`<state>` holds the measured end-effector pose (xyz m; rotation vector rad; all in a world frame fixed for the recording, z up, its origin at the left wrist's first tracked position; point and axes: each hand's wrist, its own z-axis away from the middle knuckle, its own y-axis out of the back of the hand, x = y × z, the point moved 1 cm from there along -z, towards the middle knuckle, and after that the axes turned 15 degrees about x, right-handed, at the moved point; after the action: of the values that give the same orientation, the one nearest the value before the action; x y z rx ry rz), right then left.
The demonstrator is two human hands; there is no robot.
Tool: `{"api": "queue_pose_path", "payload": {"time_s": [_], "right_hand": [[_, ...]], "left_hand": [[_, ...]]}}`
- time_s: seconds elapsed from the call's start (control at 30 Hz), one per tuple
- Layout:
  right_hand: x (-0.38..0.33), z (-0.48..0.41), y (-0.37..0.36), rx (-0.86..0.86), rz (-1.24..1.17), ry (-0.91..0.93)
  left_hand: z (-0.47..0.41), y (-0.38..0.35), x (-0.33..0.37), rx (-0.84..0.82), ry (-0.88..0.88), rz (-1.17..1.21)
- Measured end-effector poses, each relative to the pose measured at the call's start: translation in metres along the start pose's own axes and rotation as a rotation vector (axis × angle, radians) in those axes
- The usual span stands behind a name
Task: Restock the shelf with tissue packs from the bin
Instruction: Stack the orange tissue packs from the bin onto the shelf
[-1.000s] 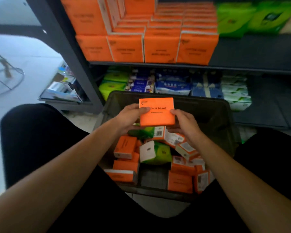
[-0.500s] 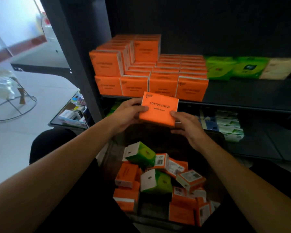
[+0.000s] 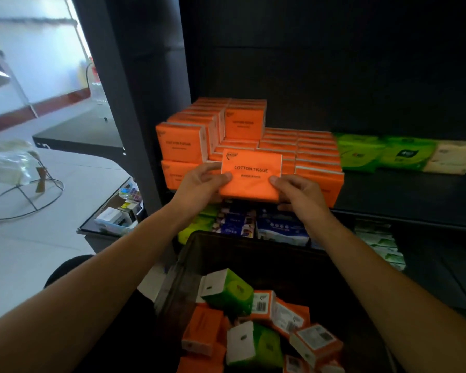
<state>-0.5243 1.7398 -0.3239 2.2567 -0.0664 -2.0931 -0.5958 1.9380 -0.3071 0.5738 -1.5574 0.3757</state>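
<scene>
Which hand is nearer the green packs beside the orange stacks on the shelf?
Right. The right hand grips the right edge of the orange pack, left of and below the green packs; the left hand grips its left edge, farther away across the pack.

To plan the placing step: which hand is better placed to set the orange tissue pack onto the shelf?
Probably the right hand: its grip on the orange rectangular tissue pack is beside the lower orange rows, whereas the left hand faces the taller orange stack.
</scene>
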Motion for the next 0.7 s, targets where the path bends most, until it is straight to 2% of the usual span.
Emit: {"api": "queue_pose_path", "payload": {"time_s": [0.07, 0.17, 0.23, 0.37, 0.5, 0.7], "right_hand": [[-0.006, -0.014, -0.003, -0.003, 0.033, 0.025], [-0.015, -0.03, -0.011, -0.126, 0.167, 0.067], [-0.018, -0.039, -0.019, -0.133, 0.192, 0.12], [-0.023, -0.064, -0.033, -0.017, 0.194, 0.181], [-0.023, -0.096, -0.049, 0.085, 0.211, 0.151], [-0.022, -0.141, -0.079, 0.251, 0.18, 0.141]], "left_hand": [[-0.012, 0.003, 0.009, -0.014, -0.069, -0.04], [-0.028, 0.003, 0.019, -0.008, -0.175, -0.127], [-0.038, -0.001, 0.019, 0.006, -0.198, -0.122], [-0.054, -0.016, 0.014, 0.099, -0.192, -0.048], [-0.067, -0.035, -0.001, 0.301, -0.245, 0.02], [-0.102, -0.058, -0.008, 0.353, -0.515, -0.291]]}}
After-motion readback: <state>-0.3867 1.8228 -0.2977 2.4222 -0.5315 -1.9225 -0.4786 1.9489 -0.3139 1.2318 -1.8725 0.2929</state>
